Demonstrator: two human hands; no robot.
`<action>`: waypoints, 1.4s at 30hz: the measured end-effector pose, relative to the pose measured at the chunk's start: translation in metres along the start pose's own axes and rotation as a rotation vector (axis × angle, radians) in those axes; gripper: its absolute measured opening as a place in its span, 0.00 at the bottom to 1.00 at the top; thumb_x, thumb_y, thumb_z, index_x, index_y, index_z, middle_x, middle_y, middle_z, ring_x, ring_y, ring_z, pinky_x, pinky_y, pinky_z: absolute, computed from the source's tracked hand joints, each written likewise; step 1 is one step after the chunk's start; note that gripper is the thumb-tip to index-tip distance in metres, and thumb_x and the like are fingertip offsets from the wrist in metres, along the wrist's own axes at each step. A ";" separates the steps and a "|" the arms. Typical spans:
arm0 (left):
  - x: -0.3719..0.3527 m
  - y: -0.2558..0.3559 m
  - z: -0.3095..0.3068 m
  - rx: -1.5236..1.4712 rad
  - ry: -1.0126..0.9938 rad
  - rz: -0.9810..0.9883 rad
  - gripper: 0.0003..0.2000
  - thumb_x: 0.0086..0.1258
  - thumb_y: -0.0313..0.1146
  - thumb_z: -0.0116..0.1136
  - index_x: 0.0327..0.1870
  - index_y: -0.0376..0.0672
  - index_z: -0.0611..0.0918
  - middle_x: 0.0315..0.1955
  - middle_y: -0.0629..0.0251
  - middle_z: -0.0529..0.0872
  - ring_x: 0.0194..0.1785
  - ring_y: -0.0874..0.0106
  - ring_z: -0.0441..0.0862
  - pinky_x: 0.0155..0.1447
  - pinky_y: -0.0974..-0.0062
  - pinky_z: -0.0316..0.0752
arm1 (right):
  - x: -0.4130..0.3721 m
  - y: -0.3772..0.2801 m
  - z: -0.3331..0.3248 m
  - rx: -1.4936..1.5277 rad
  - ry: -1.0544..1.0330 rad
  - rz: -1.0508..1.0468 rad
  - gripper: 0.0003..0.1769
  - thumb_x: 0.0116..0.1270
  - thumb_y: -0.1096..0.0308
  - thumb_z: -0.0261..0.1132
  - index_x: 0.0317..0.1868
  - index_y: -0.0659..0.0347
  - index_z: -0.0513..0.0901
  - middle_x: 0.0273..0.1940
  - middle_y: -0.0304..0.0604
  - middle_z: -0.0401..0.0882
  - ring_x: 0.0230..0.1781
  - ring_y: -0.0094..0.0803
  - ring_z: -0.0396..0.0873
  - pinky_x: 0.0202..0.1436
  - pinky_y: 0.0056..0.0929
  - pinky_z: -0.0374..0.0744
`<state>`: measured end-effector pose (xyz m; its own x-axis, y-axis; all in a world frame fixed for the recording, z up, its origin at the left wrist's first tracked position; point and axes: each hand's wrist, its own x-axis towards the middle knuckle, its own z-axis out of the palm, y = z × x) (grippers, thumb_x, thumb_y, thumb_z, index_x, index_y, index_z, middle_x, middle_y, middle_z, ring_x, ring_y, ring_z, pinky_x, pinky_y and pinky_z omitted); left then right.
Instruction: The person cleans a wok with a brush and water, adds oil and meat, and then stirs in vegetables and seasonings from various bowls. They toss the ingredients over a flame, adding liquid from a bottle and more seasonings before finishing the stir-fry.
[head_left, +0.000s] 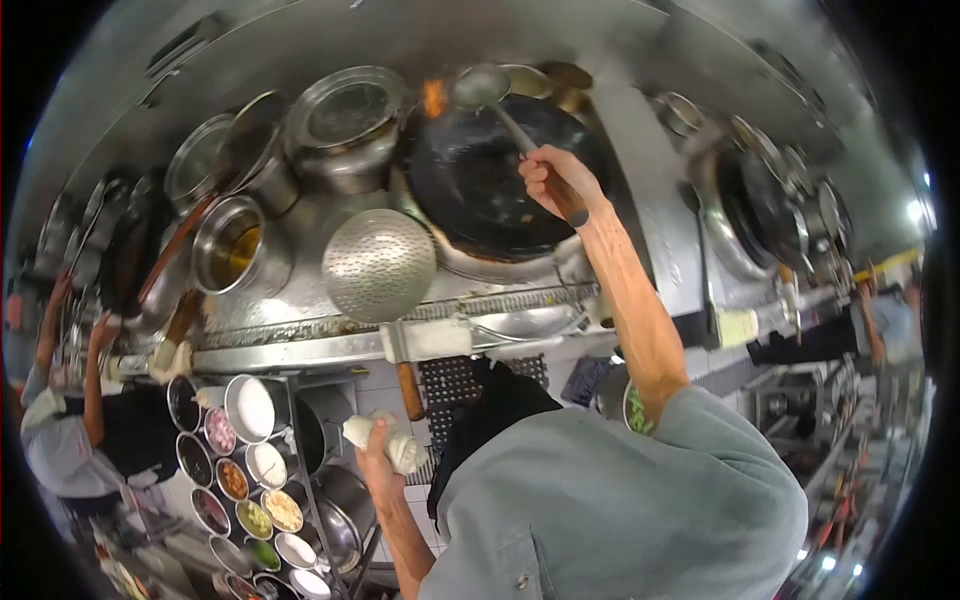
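Note:
My right hand point(562, 184) is wrapped round the wooden handle of a ladle point(482, 88), whose bowl is at the far rim of the black wok point(470, 170). A small scrap lies on the wok's inner wall. Low on the left, my left hand point(380, 462) grips a folded white cloth point(392, 442), away from the stove. Between the hands, a perforated strainer point(379, 265) rests on the stove top, its wooden handle hanging over the front edge.
Lidded pots point(345, 115) stand left of the wok, near a pot of amber liquid point(238, 250). Bowls of ingredients point(250, 408) fill a rack at lower left. A white cloth point(430, 340) hangs on the stove's front rail. Other people work at far left point(70, 450) and far right point(888, 325).

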<state>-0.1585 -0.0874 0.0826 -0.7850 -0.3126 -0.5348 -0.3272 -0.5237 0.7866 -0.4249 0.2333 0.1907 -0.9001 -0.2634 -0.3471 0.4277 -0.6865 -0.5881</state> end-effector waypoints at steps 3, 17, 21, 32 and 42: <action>-0.004 -0.008 0.000 0.015 -0.095 -0.091 0.16 0.68 0.37 0.57 0.49 0.34 0.77 0.37 0.58 0.84 0.33 0.72 0.81 0.34 0.73 0.78 | -0.048 -0.005 -0.036 -0.254 0.280 -0.025 0.07 0.66 0.74 0.55 0.29 0.61 0.67 0.20 0.38 0.67 0.16 0.22 0.65 0.18 0.23 0.67; 0.028 -0.058 0.153 -0.111 -0.423 -0.472 0.25 0.73 0.53 0.44 0.54 0.38 0.76 0.42 0.56 0.83 0.42 0.63 0.81 0.47 0.62 0.77 | -0.160 0.041 -0.247 -1.470 0.933 -0.462 0.30 0.63 0.67 0.58 0.63 0.73 0.64 0.35 0.71 0.78 0.37 0.64 0.79 0.43 0.54 0.75; 0.050 -0.052 0.222 -0.151 -0.586 -0.514 0.27 0.74 0.57 0.39 0.56 0.40 0.75 0.45 0.61 0.82 0.48 0.64 0.79 0.55 0.61 0.73 | -0.155 0.067 -0.283 -1.548 0.958 -0.291 0.30 0.67 0.62 0.56 0.66 0.67 0.64 0.38 0.67 0.79 0.37 0.61 0.78 0.43 0.52 0.75; 0.088 -0.068 0.356 0.328 -0.288 -0.479 0.10 0.66 0.43 0.58 0.36 0.47 0.81 0.28 0.67 0.83 0.35 0.68 0.82 0.40 0.58 0.80 | -0.112 0.090 -0.290 -0.920 0.829 -0.167 0.45 0.59 0.60 0.62 0.74 0.58 0.51 0.46 0.58 0.77 0.40 0.42 0.79 0.41 0.38 0.80; 0.103 -0.039 0.324 0.017 -0.292 -0.255 0.07 0.65 0.30 0.56 0.38 0.36 0.78 0.32 0.59 0.84 0.33 0.66 0.84 0.37 0.67 0.82 | -0.097 -0.090 -0.148 -1.540 0.030 -0.155 0.38 0.57 0.69 0.64 0.70 0.58 0.64 0.60 0.55 0.74 0.59 0.39 0.74 0.63 0.31 0.71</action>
<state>-0.3970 0.1571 0.0971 -0.7932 0.0662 -0.6054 -0.5382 -0.5414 0.6460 -0.3637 0.4210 0.1692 -0.9484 -0.2316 -0.2165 0.0200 0.6379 -0.7698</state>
